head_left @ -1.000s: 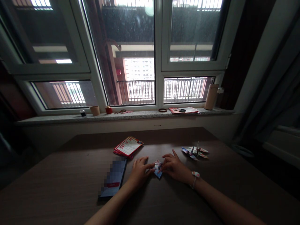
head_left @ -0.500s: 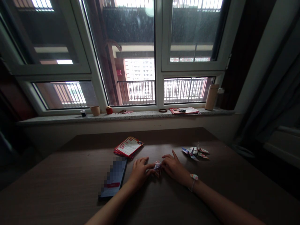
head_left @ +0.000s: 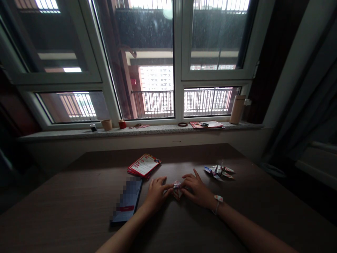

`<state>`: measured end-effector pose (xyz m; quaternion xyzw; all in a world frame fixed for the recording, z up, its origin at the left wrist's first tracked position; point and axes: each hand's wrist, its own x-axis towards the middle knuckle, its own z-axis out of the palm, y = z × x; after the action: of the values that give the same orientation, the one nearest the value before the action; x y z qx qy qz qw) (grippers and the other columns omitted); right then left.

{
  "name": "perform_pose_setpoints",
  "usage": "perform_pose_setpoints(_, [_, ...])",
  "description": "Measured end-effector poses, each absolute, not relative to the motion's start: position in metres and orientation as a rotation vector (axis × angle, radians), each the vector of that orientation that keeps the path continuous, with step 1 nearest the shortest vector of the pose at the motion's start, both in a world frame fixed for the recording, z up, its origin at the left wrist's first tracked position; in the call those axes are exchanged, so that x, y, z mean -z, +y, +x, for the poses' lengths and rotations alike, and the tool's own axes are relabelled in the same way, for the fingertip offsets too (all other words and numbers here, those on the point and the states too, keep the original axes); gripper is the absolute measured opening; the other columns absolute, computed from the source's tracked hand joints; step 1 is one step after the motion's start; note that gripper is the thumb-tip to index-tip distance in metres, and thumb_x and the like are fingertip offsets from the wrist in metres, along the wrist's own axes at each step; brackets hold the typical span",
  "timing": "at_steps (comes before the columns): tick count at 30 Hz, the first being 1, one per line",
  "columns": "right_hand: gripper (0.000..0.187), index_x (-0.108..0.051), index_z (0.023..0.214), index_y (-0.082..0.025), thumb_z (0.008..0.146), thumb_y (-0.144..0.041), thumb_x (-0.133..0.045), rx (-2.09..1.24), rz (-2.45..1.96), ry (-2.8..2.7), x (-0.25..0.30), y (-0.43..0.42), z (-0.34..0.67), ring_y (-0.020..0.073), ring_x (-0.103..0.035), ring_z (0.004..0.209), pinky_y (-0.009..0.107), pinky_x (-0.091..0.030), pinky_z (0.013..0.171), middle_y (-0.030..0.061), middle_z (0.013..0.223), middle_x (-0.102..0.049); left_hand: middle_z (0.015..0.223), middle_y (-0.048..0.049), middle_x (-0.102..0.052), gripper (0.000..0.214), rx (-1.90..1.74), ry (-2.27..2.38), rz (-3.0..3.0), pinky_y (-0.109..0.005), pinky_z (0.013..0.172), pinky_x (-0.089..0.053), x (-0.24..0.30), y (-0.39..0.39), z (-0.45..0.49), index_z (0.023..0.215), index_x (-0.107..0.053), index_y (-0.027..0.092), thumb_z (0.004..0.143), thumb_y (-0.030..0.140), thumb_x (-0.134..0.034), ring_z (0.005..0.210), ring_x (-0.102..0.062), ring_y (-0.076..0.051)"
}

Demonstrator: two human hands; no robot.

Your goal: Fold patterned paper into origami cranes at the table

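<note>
A small folded piece of printed paper point(head_left: 177, 188) sits on the dark wooden table point(head_left: 79, 196) between my two hands. My left hand point(head_left: 156, 194) pinches its left side with curled fingers. My right hand point(head_left: 196, 189) presses its right side, index finger stretched forward, a bracelet on the wrist. Finished folded paper figures point(head_left: 219, 171) lie on the table to the right of my right hand.
A stack of red and white leaflets point(head_left: 144, 164) lies just beyond my left hand, and a dark phone point(head_left: 127, 201) rests to its left. The windowsill point(head_left: 158, 129) carries small cups, a red jar, papers and a tall beige cylinder point(head_left: 237, 109). A curtain hangs at right.
The folded paper has been turned and squeezed narrower between my fingers; its blue lower flap no longer shows. Both hands stay in nearly the same place.
</note>
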<state>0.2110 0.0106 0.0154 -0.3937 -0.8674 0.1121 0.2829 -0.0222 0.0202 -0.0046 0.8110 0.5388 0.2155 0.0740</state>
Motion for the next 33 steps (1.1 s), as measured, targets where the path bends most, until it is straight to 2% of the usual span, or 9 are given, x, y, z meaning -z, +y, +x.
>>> perform_pose_setpoints(5, [0.014, -0.066, 0.099, -0.025, 0.087, -0.026, -0.059, -0.264, -1.068, -2.334, -0.01, 0.013, 0.21, 0.0207, -0.051, 0.119, 0.056, -0.004, 0.117, 0.0035, 0.107, -0.066, 0.132, -0.0059, -0.058, 0.025, -0.633, 1.638, 2.439, -0.051, 0.108, -0.032, 0.005, 0.021, -0.022, 0.111, -0.07, 0.039, 0.089, 0.041, -0.057, 0.124, -0.048, -0.028])
perform_pose_setpoints(8, [0.012, -0.067, 0.094, -0.026, 0.088, -0.023, -0.058, -0.249, -1.07, -2.318, -0.004, 0.018, 0.209, 0.0197, -0.053, 0.117, 0.056, -0.003, 0.117, 0.0014, 0.099, -0.067, 0.13, -0.0056, -0.059, 0.025, -0.674, 1.633, 2.454, -0.049, 0.107, -0.034, 0.006, 0.021, -0.021, 0.109, -0.071, 0.038, 0.09, 0.042, -0.056, 0.122, -0.049, -0.028])
perform_pose_setpoints(15, [0.006, -0.064, 0.085, -0.024, 0.085, -0.019, -0.06, -0.297, -1.026, -2.285, 0.002, 0.023, 0.21, 0.0202, -0.052, 0.12, 0.058, -0.004, 0.116, -0.0008, 0.102, -0.07, 0.131, -0.0051, -0.058, 0.024, -0.675, 1.621, 2.443, -0.05, 0.107, -0.033, 0.004, 0.02, -0.021, 0.108, -0.072, 0.039, 0.088, 0.041, -0.059, 0.123, -0.049, -0.028])
perform_pose_setpoints(23, [0.011, -0.061, 0.088, -0.021, 0.086, -0.013, -0.054, -0.284, -1.078, -2.231, -0.002, 0.021, 0.205, 0.0195, -0.055, 0.119, 0.057, -0.008, 0.117, 0.0026, 0.096, -0.07, 0.135, -0.005, -0.056, 0.028, -0.594, 1.633, 2.386, -0.051, 0.11, -0.029, -0.004, 0.018, -0.019, 0.112, -0.069, 0.041, 0.086, 0.038, -0.062, 0.127, -0.046, -0.028])
perform_pose_setpoints(33, [0.007, -0.06, 0.086, -0.019, 0.088, -0.016, -0.054, -0.27, -1.142, -2.167, -0.004, 0.021, 0.202, 0.0183, -0.058, 0.113, 0.055, -0.015, 0.117, 0.0068, 0.102, -0.067, 0.133, -0.0039, -0.06, 0.023, -0.629, 1.605, 2.286, -0.057, 0.113, -0.019, -0.001, 0.021, -0.019, 0.103, -0.073, 0.037, 0.086, 0.033, -0.059, 0.127, -0.048, -0.026])
